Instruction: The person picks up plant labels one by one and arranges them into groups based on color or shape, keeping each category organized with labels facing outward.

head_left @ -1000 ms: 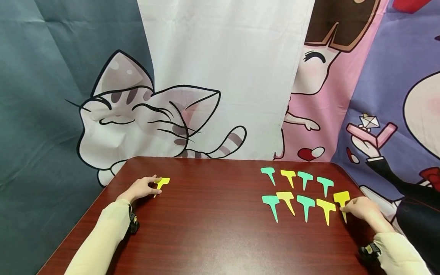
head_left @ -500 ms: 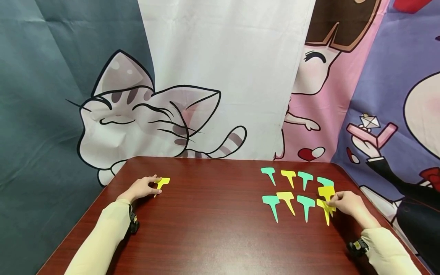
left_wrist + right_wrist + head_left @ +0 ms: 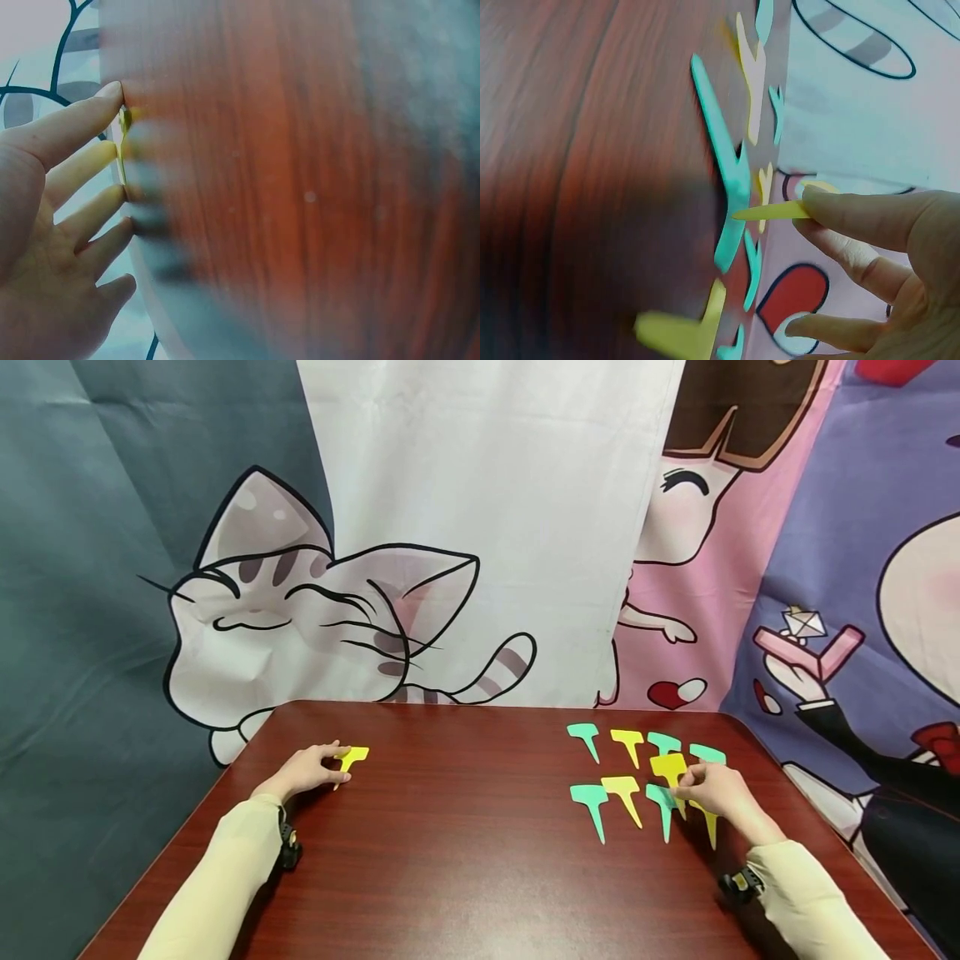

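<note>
My left hand (image 3: 303, 771) rests at the table's far left. Its thumb and fingers lie spread over a yellow T-shaped plant label (image 3: 356, 757); in the left wrist view the fingers look fairly straight, fingertips at that label (image 3: 122, 154). At the right, my right hand (image 3: 722, 795) pinches another yellow plant label (image 3: 667, 767) between thumb and fingers. It is held above the table, over a green plant label (image 3: 663, 810), seen with its narrow end toward the table in the right wrist view. My right hand partly hides a yellow label (image 3: 709, 827) beneath it.
Two rows of T-shaped labels lie under and beside my right hand, among them a green one (image 3: 590, 802) and a yellow one (image 3: 622, 793). The brown table (image 3: 465, 827) ends at the back against a printed curtain (image 3: 480, 485).
My right hand has carried the pinched yellow label leftward, from the right end of the rows, past the yellow label to above a green one. My left hand has stayed in place.
</note>
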Motion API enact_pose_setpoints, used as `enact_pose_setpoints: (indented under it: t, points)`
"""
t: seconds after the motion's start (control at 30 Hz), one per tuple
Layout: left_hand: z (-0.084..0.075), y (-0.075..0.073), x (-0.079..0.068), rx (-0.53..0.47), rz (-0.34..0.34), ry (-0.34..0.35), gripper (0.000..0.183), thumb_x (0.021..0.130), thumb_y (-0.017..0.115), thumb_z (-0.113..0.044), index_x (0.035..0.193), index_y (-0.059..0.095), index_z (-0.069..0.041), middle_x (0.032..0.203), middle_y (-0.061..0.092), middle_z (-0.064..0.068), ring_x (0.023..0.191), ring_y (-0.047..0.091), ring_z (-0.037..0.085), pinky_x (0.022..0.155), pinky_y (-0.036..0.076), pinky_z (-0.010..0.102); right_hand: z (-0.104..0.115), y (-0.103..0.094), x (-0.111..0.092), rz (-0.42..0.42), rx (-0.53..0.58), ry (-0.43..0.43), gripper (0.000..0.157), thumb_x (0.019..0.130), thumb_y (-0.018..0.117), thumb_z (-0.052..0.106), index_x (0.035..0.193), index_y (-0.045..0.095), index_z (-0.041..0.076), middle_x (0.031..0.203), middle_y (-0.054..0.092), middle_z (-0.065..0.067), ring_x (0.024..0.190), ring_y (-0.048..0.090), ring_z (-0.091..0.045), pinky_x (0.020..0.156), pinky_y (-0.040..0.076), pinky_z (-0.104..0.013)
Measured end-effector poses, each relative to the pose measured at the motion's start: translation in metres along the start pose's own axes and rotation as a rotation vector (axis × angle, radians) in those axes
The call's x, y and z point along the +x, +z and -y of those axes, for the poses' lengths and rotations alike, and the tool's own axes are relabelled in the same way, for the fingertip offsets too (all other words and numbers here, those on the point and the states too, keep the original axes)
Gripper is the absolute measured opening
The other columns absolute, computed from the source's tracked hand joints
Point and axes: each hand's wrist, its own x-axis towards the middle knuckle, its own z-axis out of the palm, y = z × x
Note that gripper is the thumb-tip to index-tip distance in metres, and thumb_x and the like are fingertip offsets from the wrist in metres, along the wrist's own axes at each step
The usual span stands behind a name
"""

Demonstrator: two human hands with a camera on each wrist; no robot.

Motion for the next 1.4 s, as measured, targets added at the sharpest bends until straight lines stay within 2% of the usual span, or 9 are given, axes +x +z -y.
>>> enact_pose_setpoints:
  t: [0.27,0.43,0.6,0.77,1.0,1.1,1.2,1.3,1.4]
  points:
    - [0.0,0.0,-0.001,0.007,-0.001,-0.004,0.066,0.085,0.07,-0.032,0.141,0.047,-0.007,0.151,0.029,0.023,0.138,0.02,0.049,0.107,0.023,0.065,0.029,0.012,0.01,-0.016,0.013,-0.093,0.021,0.078,0.075,0.021,0.064,0.063,0.011,0.069,0.063,-0.003,0.083,0.058,-0.035,0.063,0.045,-0.038]
    - [0.0,-0.001,-0.002,0.013,-0.002,0.0,0.066,0.085,0.07,-0.032,0.141,0.047,-0.006,0.151,0.029,0.024,0.138,0.02,0.049,0.107,0.023,0.065,0.044,0.018,0.016,-0.022,-0.011,-0.107,0.021,0.078,0.075,0.023,0.063,0.063,0.013,0.105,0.067,-0.026,0.123,0.043,-0.052,0.07,0.05,-0.045]
    - [0.0,-0.002,-0.001,0.009,-0.01,0.005,0.066,0.085,0.07,-0.033,0.141,0.047,-0.006,0.151,0.029,0.024,0.138,0.021,0.049,0.106,0.024,0.065,0.061,0.022,0.02,0.004,0.005,-0.107,0.021,0.079,0.075,0.023,0.063,0.064,0.013,0.127,0.055,-0.032,0.129,0.037,-0.049,0.075,0.049,-0.049]
    - [0.001,-0.001,0.0,0.012,-0.009,0.007,0.066,0.085,0.07,-0.033,0.141,0.047,-0.006,0.151,0.029,0.024,0.138,0.021,0.049,0.106,0.024,0.065,0.078,0.027,0.026,0.01,0.018,-0.127,0.022,0.079,0.075,0.022,0.063,0.065,0.012,0.119,0.061,-0.029,0.131,0.035,-0.051,0.087,0.044,-0.061]
    - [-0.001,-0.001,-0.002,0.01,-0.001,0.0,0.065,0.085,0.07,-0.032,0.141,0.047,-0.006,0.151,0.029,0.024,0.138,0.021,0.049,0.106,0.024,0.065,0.098,0.039,0.039,0.007,0.056,-0.148,0.024,0.078,0.076,0.023,0.06,0.066,0.011,0.074,0.072,-0.003,0.127,0.045,-0.042,0.073,0.05,-0.041]
    - [-0.002,-0.001,-0.002,0.009,0.0,-0.002,0.065,0.085,0.07,-0.032,0.141,0.047,-0.006,0.151,0.029,0.024,0.138,0.021,0.049,0.106,0.024,0.064,0.107,0.045,0.045,0.012,0.077,-0.171,0.024,0.078,0.076,0.021,0.059,0.066,0.009,0.074,0.071,-0.002,0.13,0.043,-0.042,0.091,0.048,-0.049]
    - [-0.002,-0.001,-0.002,0.007,0.001,-0.007,0.066,0.085,0.07,-0.032,0.141,0.046,-0.006,0.151,0.029,0.024,0.138,0.021,0.049,0.106,0.023,0.064,0.117,0.052,0.049,0.025,0.088,-0.189,0.025,0.078,0.075,0.019,0.058,0.065,0.009,0.074,0.072,-0.003,0.131,0.042,-0.041,0.106,0.035,-0.055]
    - [-0.002,-0.001,-0.002,0.008,0.0,-0.007,0.066,0.085,0.07,-0.032,0.141,0.046,-0.006,0.151,0.029,0.024,0.138,0.02,0.049,0.106,0.023,0.065,0.126,0.059,0.053,0.033,0.093,-0.187,0.025,0.078,0.075,0.019,0.058,0.066,0.009,0.069,0.07,-0.002,0.13,0.044,-0.039,0.103,0.039,-0.052]
    - [-0.002,-0.001,-0.002,0.005,0.0,-0.007,0.066,0.085,0.07,-0.032,0.141,0.046,-0.006,0.151,0.028,0.024,0.138,0.02,0.049,0.106,0.023,0.065,0.136,0.066,0.057,0.043,0.113,-0.172,0.025,0.078,0.075,0.02,0.058,0.067,0.009,0.063,0.068,0.001,0.124,0.051,-0.035,0.087,0.05,-0.046]
